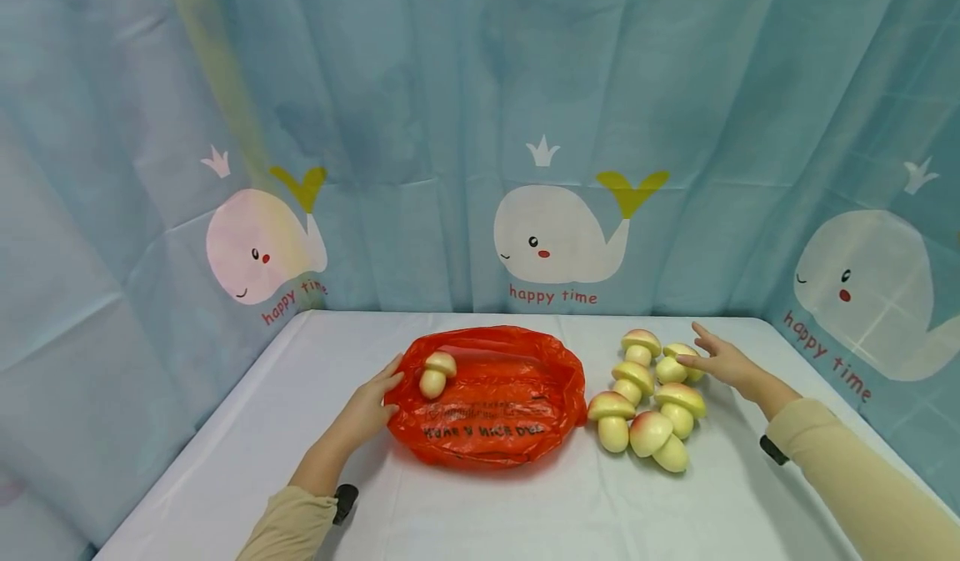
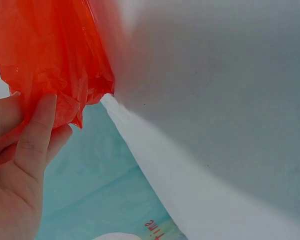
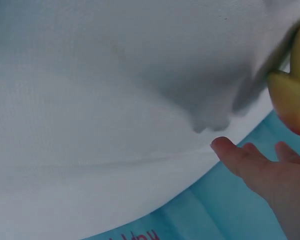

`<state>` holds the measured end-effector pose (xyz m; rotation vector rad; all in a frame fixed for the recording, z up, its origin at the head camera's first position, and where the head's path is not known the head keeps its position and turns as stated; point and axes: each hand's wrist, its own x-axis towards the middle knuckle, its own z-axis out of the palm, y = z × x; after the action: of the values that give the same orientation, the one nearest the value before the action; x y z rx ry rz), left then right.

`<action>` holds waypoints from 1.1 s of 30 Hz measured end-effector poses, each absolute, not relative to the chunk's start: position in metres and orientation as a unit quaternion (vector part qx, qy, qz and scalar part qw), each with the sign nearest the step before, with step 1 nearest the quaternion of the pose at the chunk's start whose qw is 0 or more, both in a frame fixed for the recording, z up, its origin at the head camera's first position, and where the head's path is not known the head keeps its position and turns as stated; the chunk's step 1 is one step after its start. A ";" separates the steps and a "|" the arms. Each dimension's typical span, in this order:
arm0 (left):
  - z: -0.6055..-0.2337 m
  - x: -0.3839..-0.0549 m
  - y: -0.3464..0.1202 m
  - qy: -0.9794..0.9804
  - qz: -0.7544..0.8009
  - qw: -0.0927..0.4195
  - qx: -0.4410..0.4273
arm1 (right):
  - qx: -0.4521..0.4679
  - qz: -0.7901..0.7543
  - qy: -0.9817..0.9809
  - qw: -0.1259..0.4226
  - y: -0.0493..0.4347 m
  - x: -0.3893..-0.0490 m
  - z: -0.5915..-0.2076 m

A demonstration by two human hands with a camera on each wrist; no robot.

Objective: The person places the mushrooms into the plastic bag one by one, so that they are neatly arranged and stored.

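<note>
A red plastic bag (image 1: 487,444) with printed letters lies spread out on the white table. One toy mushroom (image 1: 435,378), pale yellow with a pinkish cap, rests at the bag's left part; whether inside or on top I cannot tell. My left hand (image 1: 367,411) pinches the bag's left edge, as the left wrist view shows with the red film (image 2: 50,55) between thumb and fingers. Several more toy mushrooms (image 1: 612,423) lie grouped to the right of the bag. Beside the far-right mushroom (image 1: 681,351), my right hand (image 1: 731,365) hovers with fingers spread, holding nothing.
The white table (image 1: 525,519) ends at a light blue curtain (image 1: 420,127) printed with whales, at the back and both sides. A dark band (image 1: 345,503) sits on the left wrist, another (image 1: 773,450) on the right.
</note>
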<state>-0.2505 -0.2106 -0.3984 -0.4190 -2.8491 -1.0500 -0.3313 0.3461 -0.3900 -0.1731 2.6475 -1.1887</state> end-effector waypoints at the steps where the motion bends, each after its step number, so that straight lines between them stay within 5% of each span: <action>1: -0.399 -0.251 -0.210 -0.929 -0.342 0.038 -0.135 | -0.058 -0.406 0.904 0.121 0.347 -0.332 -0.391; 33: -0.400 -0.251 -0.210 -0.926 -0.345 0.053 -0.147 | -0.007 -0.411 0.905 0.107 0.342 -0.333 -0.400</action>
<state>-0.2506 -0.2105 -0.4002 -0.4482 -2.8145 -1.0475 -0.3328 0.3418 -0.4000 -0.0202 2.6642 -1.2113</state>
